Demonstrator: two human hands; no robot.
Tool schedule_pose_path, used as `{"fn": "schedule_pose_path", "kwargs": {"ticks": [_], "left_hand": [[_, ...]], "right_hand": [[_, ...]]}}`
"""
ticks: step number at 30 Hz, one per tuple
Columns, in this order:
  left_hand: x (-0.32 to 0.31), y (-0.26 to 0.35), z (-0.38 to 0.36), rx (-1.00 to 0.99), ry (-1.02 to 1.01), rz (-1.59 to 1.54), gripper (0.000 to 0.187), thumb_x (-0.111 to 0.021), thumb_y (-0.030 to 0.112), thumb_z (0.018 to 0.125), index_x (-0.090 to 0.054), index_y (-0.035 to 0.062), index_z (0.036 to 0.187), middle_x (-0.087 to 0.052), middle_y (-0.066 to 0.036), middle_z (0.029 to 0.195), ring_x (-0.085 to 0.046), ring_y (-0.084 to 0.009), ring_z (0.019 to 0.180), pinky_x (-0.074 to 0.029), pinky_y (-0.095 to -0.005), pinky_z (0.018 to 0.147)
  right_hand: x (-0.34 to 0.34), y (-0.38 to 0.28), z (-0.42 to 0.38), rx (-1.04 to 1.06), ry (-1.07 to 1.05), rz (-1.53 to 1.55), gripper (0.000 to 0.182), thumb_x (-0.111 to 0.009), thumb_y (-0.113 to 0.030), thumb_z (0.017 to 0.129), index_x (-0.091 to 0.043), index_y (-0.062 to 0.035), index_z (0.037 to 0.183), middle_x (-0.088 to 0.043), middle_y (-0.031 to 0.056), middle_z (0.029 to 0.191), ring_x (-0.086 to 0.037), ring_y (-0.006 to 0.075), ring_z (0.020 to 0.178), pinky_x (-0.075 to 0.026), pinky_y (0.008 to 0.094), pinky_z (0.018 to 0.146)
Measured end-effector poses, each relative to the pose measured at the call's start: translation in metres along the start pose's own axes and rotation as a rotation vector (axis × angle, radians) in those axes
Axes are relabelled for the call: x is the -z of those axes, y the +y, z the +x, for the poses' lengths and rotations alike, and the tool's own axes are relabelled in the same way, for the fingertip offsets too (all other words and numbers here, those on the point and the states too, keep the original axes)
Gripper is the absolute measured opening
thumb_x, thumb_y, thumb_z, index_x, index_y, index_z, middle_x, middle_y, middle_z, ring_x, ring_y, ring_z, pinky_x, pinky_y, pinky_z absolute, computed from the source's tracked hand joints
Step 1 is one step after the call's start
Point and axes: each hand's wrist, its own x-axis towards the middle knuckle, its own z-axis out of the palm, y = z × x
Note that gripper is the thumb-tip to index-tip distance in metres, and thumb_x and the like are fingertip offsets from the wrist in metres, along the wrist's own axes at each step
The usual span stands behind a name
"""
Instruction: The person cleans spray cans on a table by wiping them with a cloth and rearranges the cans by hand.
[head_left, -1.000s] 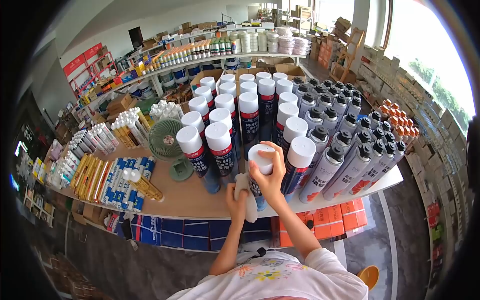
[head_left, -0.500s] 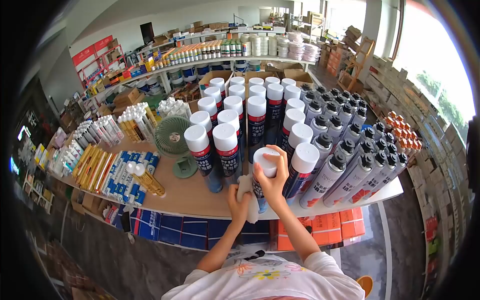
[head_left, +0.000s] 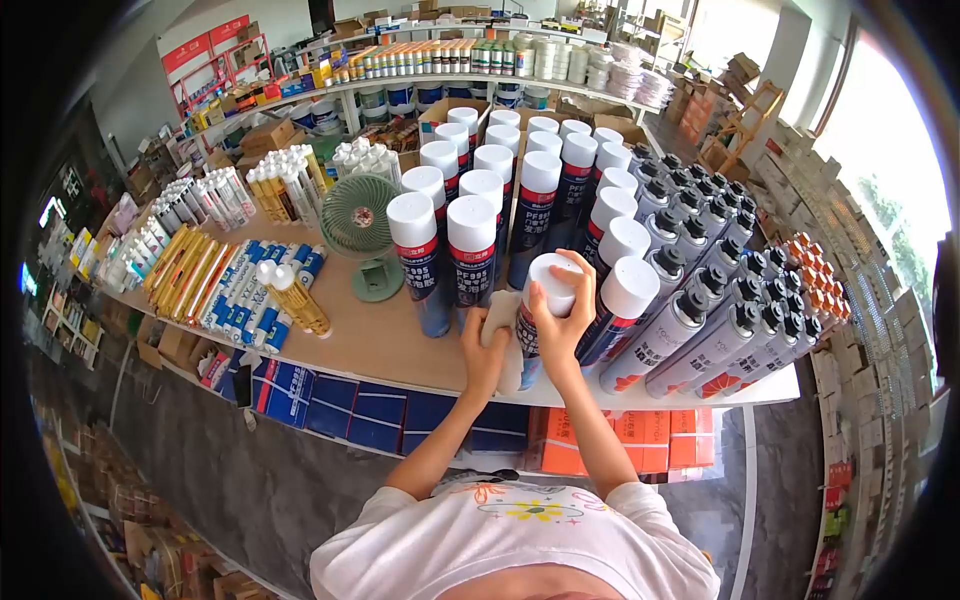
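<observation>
My right hand (head_left: pixel 563 312) grips a spray foam can (head_left: pixel 551 280) around its white cap, fingers over the far side and thumb toward me. The can stands near the table's front edge, tilted slightly. In my left hand (head_left: pixel 484 355) is an off-white cloth (head_left: pixel 511 368), pressed against the left side of that can. The cloth and fingers hide much of the can's label. Just left stands another white-capped foam can (head_left: pixel 472 240), one of several in rows behind. Close to my right hand is a similar white-capped can (head_left: pixel 629 290).
Several grey cans with black tops (head_left: pixel 672 325) crowd the right side. A green fan (head_left: pixel 360 220) stands left of the foam cans, near sealant tubes (head_left: pixel 262 300) lying on the table (head_left: pixel 390 365). Orange boxes (head_left: pixel 640 440) and blue boxes (head_left: pixel 375 415) sit beneath.
The view has shifted, so the table's things appear moved. My left hand has slid the cloth up along the can's side, and the cloth lies flatter. My right hand keeps its grip on the cap.
</observation>
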Motion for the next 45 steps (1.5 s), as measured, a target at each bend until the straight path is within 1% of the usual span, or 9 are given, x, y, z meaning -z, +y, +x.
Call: {"fn": "schedule_pose_path", "kwargs": {"ticks": [4,8,10,18,23,27,34,38,45], "left_hand": [[0.006,0.025,0.004,0.15,-0.082,0.003,0.011,-0.059,0.005,0.082,-0.052,0.0026,0.09,-0.054,-0.003,0.082,-0.052,-0.0104,0.074,-0.045,-0.0275,0.067],[-0.007,0.079,0.009,-0.095,-0.027,-0.064,0.015,-0.062,0.006,0.081,-0.052,0.0022,0.091,-0.054,-0.003,0.083,-0.052,-0.0112,0.075,-0.045,-0.0272,0.068],[-0.007,0.052,0.014,-0.188,-0.004,-0.015,0.016,-0.063,0.006,0.081,-0.052,0.0016,0.091,-0.054,-0.004,0.084,-0.052,-0.012,0.076,-0.045,-0.0278,0.069],[0.016,-0.029,-0.02,0.147,-0.031,0.051,0.018,-0.064,0.008,0.081,-0.052,0.0006,0.092,-0.055,-0.007,0.085,-0.053,-0.0148,0.08,-0.045,-0.0304,0.072],[-0.007,0.037,-0.013,-0.213,0.039,-0.021,0.029,-0.07,0.004,0.076,-0.051,0.0006,0.098,-0.05,-0.008,0.097,-0.051,-0.0179,0.089,-0.043,-0.0326,0.082],[-0.017,-0.013,-0.029,-0.484,0.185,0.077,0.034,-0.07,0.004,0.074,-0.051,0.0002,0.103,-0.048,-0.01,0.102,-0.051,-0.0246,0.095,-0.041,-0.0362,0.089],[0.008,-0.046,-0.054,-0.178,0.116,0.05,0.035,-0.075,0.002,0.07,-0.054,0.0005,0.099,-0.051,-0.01,0.099,-0.053,-0.0248,0.094,-0.042,-0.0357,0.086],[-0.019,0.023,-0.02,-0.599,0.179,0.13,0.043,-0.079,0.004,0.066,-0.055,0.0042,0.101,-0.051,-0.01,0.103,-0.053,-0.0265,0.094,-0.043,-0.0365,0.083],[0.012,-0.069,-0.05,-0.763,0.075,0.347,0.054,-0.088,0.017,0.063,-0.055,0.0109,0.106,-0.052,-0.015,0.112,-0.053,-0.0337,0.1,-0.044,-0.0435,0.082]], "right_hand": [[0.003,0.0,0.001,0.02,0.008,0.004,0.031,-0.075,-0.006,0.073,-0.059,-0.0009,0.099,-0.06,0.0201,0.117,-0.062,0.0306,0.096,-0.051,0.0371,0.08],[0.0,-0.002,0.002,0.027,0.005,0.017,0.031,-0.076,-0.006,0.073,-0.059,-0.0008,0.098,-0.06,0.02,0.117,-0.062,0.0313,0.097,-0.051,0.0376,0.08],[0.0,-0.002,0.003,0.029,0.002,0.016,0.031,-0.076,-0.006,0.073,-0.058,-0.0007,0.099,-0.059,0.02,0.118,-0.062,0.0313,0.097,-0.052,0.0375,0.08],[0.001,-0.001,0.001,0.023,-0.003,0.008,0.032,-0.076,-0.005,0.073,-0.058,-0.0007,0.099,-0.059,0.0204,0.119,-0.062,0.0309,0.096,-0.052,0.0367,0.078],[0.008,-0.006,0.003,-0.019,-0.085,0.009,0.031,-0.075,-0.007,0.077,-0.058,0.0006,0.101,-0.056,0.0203,0.121,-0.061,0.0316,0.1,-0.051,0.0374,0.082],[0.014,-0.007,0.005,-0.036,-0.144,0.017,0.031,-0.075,-0.008,0.079,-0.057,0.0028,0.102,-0.055,0.0204,0.122,-0.06,0.0315,0.101,-0.051,0.0371,0.083],[0.019,-0.008,0.01,-0.071,-0.214,0.014,0.032,-0.076,-0.012,0.081,-0.057,0.0003,0.103,-0.054,0.0184,0.123,-0.06,0.029,0.101,-0.051,0.0363,0.082],[0.022,-0.017,0.011,-0.18,-0.223,0.055,0.033,-0.074,-0.016,0.083,-0.057,0.0014,0.106,-0.057,0.0178,0.124,-0.058,0.0261,0.104,-0.047,0.035,0.088],[0.021,-0.012,0.012,-0.125,-0.205,-0.015,0.037,-0.08,-0.016,0.077,-0.058,-0.0008,0.103,-0.058,0.0162,0.12,-0.062,0.0268,0.099,-0.052,0.0356,0.081]]}}
